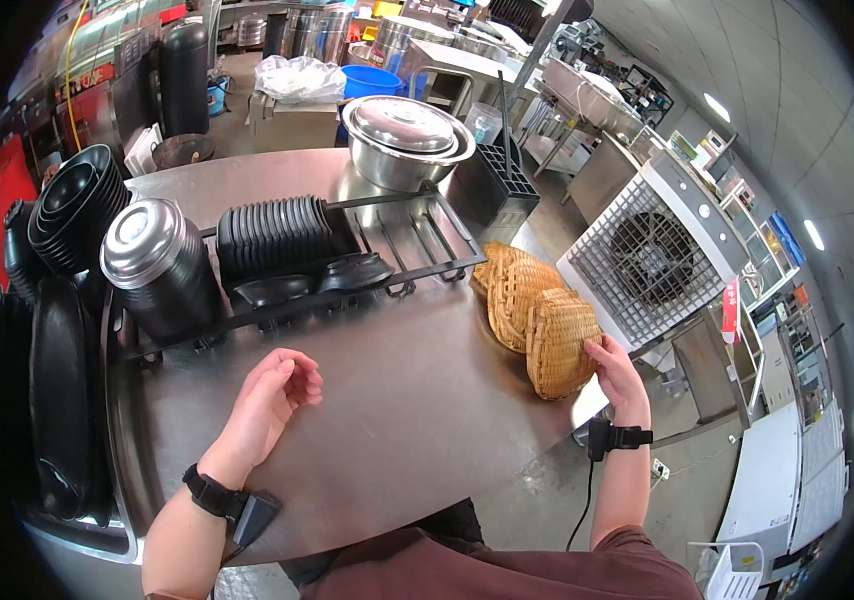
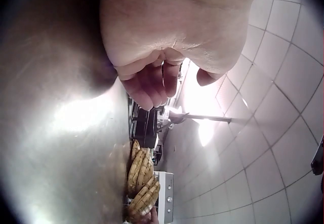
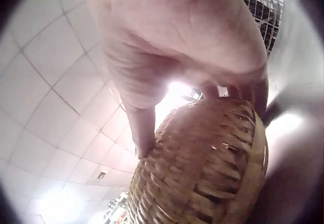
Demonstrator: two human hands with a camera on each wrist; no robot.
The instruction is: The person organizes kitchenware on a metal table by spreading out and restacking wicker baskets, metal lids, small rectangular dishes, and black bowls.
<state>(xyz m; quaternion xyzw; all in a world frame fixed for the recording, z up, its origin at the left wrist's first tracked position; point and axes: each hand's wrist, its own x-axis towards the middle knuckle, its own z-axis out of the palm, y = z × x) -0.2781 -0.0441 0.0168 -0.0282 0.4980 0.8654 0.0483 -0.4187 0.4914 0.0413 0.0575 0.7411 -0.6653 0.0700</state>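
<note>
My right hand point(image 1: 618, 375) grips the edge of a woven bamboo basket point(image 1: 561, 345) at the right side of the steel table. In the right wrist view the thumb lies along the basket's point(image 3: 202, 168) woven outside and the other fingers reach behind its rim. More woven baskets point(image 1: 519, 295) of the same kind stand on edge right behind it, in a slanted row. Over the middle of the table my left hand point(image 1: 269, 398) hangs with loosely curled fingers, holding nothing. The left wrist view shows these fingers point(image 2: 147, 85) well apart from the baskets point(image 2: 142, 168).
A black rack point(image 1: 417, 240) holds upright black dishes point(image 1: 272, 238) at the table's back. Left of it stand stacked dark bowls point(image 1: 77, 200) and a stack with metallic tops point(image 1: 147, 245). A lidded steel pot point(image 1: 407, 145) is behind, a large fan unit point(image 1: 652, 250) right.
</note>
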